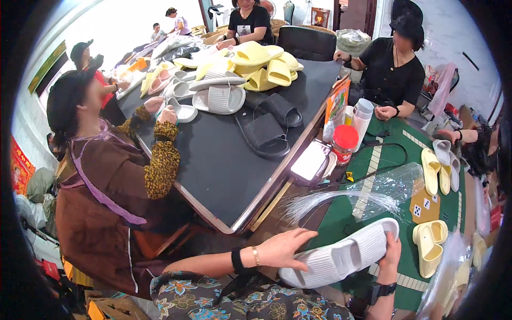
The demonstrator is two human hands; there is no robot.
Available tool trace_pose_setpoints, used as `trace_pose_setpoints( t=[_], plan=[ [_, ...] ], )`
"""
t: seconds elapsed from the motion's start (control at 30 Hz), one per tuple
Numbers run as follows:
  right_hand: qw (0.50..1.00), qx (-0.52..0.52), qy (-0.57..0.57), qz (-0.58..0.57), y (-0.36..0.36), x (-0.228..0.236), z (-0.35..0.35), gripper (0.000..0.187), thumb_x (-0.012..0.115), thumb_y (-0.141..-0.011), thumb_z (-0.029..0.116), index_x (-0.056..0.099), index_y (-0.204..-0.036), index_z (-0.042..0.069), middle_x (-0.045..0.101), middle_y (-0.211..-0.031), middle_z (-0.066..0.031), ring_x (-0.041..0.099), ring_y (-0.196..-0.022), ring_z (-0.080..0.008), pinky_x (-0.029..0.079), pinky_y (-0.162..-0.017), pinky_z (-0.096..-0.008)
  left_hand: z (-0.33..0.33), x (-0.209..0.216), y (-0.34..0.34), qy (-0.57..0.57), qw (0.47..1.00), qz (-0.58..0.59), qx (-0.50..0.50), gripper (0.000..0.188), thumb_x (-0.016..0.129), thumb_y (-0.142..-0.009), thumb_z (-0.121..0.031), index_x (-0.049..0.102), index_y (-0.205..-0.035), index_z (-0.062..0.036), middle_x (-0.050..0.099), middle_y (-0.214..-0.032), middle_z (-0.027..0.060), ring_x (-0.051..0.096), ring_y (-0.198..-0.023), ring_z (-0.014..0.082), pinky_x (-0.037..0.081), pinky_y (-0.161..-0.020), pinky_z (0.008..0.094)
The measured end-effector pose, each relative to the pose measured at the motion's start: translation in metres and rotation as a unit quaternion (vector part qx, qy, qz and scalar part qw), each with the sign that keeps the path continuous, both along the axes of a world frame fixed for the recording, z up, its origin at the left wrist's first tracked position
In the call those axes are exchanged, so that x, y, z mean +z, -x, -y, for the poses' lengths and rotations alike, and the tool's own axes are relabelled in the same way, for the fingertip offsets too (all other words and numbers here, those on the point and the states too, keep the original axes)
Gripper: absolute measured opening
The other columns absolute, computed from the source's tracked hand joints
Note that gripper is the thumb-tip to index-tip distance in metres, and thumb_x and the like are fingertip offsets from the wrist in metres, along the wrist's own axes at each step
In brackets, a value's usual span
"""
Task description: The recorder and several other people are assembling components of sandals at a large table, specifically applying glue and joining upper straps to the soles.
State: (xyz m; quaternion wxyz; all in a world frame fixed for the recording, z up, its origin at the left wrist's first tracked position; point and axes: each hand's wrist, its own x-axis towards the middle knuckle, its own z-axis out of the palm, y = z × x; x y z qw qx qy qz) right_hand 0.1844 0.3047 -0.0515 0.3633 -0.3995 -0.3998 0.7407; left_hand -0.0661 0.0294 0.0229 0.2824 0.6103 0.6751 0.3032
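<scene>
Over the near edge of the green table, a pair of light grey ribbed slide slippers [333, 260] is held together lengthwise, slightly tilted. My right hand [392, 252] is closed round their far right end, fingers wrapped over the edge. At the other end my left hand [282, 248] is open, its fingers spread and pointing right, the thumb close to the ribbed sole. Whether that thumb touches the sole I cannot tell. Just beyond the slippers lies a bundle of thin clear plastic strands [346, 202], beside a clear plastic bag [402, 186].
Yellow slippers [431, 248] stand on the green table [368, 178] at right. A red-lidded jar [345, 144] and white tumbler [364, 120] are behind. On the black table [208, 176], black slippers [266, 128] lie near a yellow slipper pile [261, 61]. Co-workers sit around it.
</scene>
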Motion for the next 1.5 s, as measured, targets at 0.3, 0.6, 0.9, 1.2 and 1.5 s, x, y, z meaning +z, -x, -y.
trace_pose_setpoints(
  t=[0.3,0.6,0.9,1.2,1.5],
  plan=[
    [0.994,-0.091,0.036,-0.045,-0.02,-0.02,-0.016,0.036,0.056,-0.096,0.022,0.05,-0.124,0.0,0.062,-0.112,-0.0119,0.064,-0.096,-0.0244,0.054,-0.08,-0.0393,0.021,-0.066,-0.023,0.124,0.913,0.365,0.132,0.054,0.068,-0.087,-0.024,0.046,-0.129,0.0013,0.06,-0.115,0.0127,0.06,-0.106,0.02,0.05,-0.088,0.0334],
    [0.987,-0.15,-0.049,-0.036,-0.056,-0.028,-0.02,0.041,0.054,-0.097,0.018,0.045,-0.133,0.0,0.059,-0.121,-0.0129,0.061,-0.106,-0.0257,0.052,-0.089,-0.0407,0.011,-0.056,-0.004,-0.112,0.885,0.179,0.415,0.028,0.051,-0.088,-0.012,0.048,-0.112,0.0018,0.06,-0.088,0.018,0.062,-0.086,0.026,0.049,-0.074,0.0376],
    [0.974,0.048,-0.159,0.152,-0.058,0.046,-0.038,0.033,0.06,-0.086,0.009,0.057,-0.117,-0.001,0.065,-0.103,-0.0074,0.063,-0.091,-0.0167,0.051,-0.081,-0.0318,-0.03,0.049,0.049,-0.139,0.962,0.003,0.234,0.026,0.048,-0.092,-0.007,0.051,-0.117,0.001,0.061,-0.088,0.0217,0.063,-0.079,0.03,0.048,-0.073,0.0359],
    [0.909,0.113,-0.317,0.247,0.022,0.006,-0.021,0.044,0.062,-0.091,0.022,0.052,-0.126,-0.001,0.059,-0.121,-0.0122,0.055,-0.111,-0.0165,0.045,-0.092,-0.0297,-0.111,-0.035,0.003,-0.045,0.995,-0.043,0.084,0.061,0.061,-0.09,-0.032,0.04,-0.137,0.0019,0.046,-0.133,0.0252,0.045,-0.122,0.0373,0.036,-0.104,0.0422],
    [0.964,0.06,-0.215,0.144,0.014,-0.022,0.02,0.035,0.05,-0.098,0.02,0.054,-0.125,-0.001,0.06,-0.114,-0.0061,0.054,-0.101,-0.012,0.042,-0.089,-0.025,-0.085,-0.039,-0.003,-0.042,0.998,-0.052,-0.008,0.062,0.069,-0.084,-0.028,0.046,-0.135,-0.0012,0.039,-0.141,0.0268,0.037,-0.132,0.0408,0.031,-0.11,0.0456]
  ],
)
